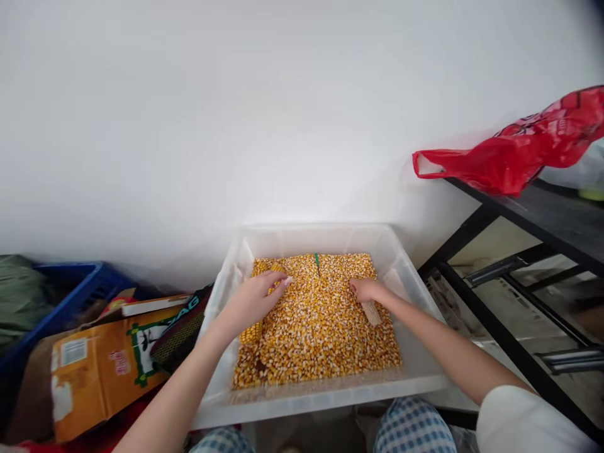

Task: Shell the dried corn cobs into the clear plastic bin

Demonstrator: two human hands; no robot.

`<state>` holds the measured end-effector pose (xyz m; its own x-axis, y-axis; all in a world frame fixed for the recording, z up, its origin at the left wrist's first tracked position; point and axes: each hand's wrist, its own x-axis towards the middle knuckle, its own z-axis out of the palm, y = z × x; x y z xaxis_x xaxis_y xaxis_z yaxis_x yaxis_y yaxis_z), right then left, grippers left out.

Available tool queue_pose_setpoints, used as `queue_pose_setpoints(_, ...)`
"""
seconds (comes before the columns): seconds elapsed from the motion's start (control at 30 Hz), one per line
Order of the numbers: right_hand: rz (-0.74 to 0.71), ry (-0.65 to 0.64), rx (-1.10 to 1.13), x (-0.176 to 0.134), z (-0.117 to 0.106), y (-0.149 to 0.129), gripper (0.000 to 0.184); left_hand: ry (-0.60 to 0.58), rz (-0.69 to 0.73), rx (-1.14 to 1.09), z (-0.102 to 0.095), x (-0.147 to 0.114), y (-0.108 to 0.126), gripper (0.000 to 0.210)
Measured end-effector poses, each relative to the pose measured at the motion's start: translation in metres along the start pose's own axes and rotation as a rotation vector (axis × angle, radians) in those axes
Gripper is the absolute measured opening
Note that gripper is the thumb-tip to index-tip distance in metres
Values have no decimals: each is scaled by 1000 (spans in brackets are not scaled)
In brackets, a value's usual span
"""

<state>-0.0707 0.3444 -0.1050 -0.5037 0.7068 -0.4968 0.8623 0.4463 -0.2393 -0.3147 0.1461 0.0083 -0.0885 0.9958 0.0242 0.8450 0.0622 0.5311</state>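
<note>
A white translucent plastic tub (302,402) holds a broad layer of loose corn kernels (325,340). Along its left side lie yellow corn cobs (251,332) with kernels still on them. My left hand (259,294) is over these cobs, thumb and fingers apart, with yellow kernels visible in the gap between them. Toward the right side, my right hand (370,290) has its fingers curled down at the kernels. A stripped corn cob (371,313) sticks out from beneath its palm; the grip itself is partly hidden. A thin green-handled tool (317,259) stands in the kernels near the back.
Behind the tub rises a white wall (302,113). At left are a blue crate (80,283), an orange cardboard box (104,371) and a dark mesh bag (182,333). On the right, a red plastic bag (514,154) lies on a black metal rack (561,220).
</note>
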Motion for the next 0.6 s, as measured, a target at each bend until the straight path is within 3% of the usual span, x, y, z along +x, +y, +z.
queue_pose_setpoints(0.17,-181,-2,68,-21,-34,-9,28,-94,-64,182,22,-3,-17,47)
queue_pose_setpoints(0.33,-524,17,519,-39,-51,-21,45,-117,-66,211,32,-1,-26,43)
queue_pose_setpoints(0.47,-574,-63,969,-45,-49,-32,60,-119,-50,134,33,-5,-25,43)
queue_pose_setpoints(0.6,-583,-90,1187,-52,-48,-46,60,-140,-23,-29,31,-10,-8,44)
